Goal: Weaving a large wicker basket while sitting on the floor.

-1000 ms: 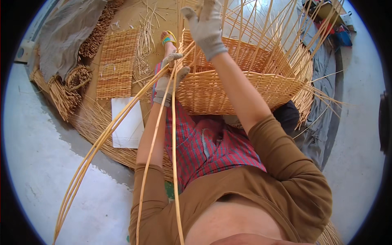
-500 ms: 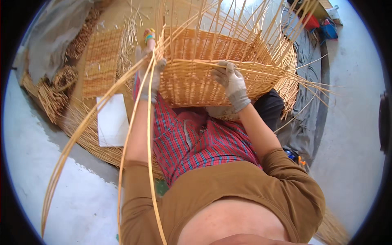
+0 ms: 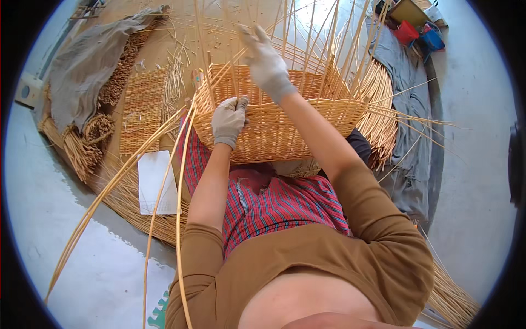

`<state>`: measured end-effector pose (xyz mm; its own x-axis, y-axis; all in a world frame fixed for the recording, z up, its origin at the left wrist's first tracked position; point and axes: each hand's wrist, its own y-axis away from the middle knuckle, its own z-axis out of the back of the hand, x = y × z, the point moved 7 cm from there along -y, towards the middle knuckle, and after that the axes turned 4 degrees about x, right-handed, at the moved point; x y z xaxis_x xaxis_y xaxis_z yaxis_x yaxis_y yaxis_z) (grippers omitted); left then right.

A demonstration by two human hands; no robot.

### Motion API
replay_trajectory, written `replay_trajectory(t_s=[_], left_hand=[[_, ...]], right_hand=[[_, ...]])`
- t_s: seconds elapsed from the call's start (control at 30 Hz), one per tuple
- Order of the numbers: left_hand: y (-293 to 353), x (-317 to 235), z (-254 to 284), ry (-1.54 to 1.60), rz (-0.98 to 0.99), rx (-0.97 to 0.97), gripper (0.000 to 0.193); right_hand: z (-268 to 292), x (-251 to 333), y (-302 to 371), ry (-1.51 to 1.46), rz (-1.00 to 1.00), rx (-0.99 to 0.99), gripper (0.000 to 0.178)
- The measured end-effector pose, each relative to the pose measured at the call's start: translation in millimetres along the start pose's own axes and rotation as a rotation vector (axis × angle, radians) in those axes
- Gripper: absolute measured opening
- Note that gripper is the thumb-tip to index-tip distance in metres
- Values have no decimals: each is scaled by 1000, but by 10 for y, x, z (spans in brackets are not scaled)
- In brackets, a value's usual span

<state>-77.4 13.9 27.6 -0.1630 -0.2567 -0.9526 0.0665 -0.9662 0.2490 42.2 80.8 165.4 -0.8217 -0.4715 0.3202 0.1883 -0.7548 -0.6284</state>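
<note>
A wicker basket with tall upright stakes rests across my lap. My left hand, in a grey-white glove, is closed over its near rim left of centre, thumb on top; the fingertips behind the rim are hidden. My right hand, gloved too, is raised above the basket's opening among the thin stakes. Its fingers are stretched out and apart, and I see nothing held in it. Several long willow rods run from the basket's left corner down past my left arm.
Left of the basket lie a woven wicker panel, a white sheet and bundled dark rods under a grey cloth. A pile of peeled rods lies right. Red and blue containers stand far right.
My right hand has left the near rim and swung up and left over the basket. My left hand has shifted from the left corner onto the near rim. The basket sits lower in view.
</note>
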Motion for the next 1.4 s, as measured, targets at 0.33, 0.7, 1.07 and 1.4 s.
replay_trajectory(t_s=[0.33,0.7,1.07,1.4], left_hand=[[160,-333,38,-65,-405,-365,14],[-94,-70,-878,-43,66,109,37],[271,-586,-1901,-968,-546,104,71],[485,-983,-2625,-1025,-916,72,66]], right_hand=[[344,-1302,1966,-1182,-779,18,25],[650,-1134,826,-847,-218,-139,54],[939,-1602,648,62,-49,-26,14],[1647,-2468,1761,-299,-348,-195,24]])
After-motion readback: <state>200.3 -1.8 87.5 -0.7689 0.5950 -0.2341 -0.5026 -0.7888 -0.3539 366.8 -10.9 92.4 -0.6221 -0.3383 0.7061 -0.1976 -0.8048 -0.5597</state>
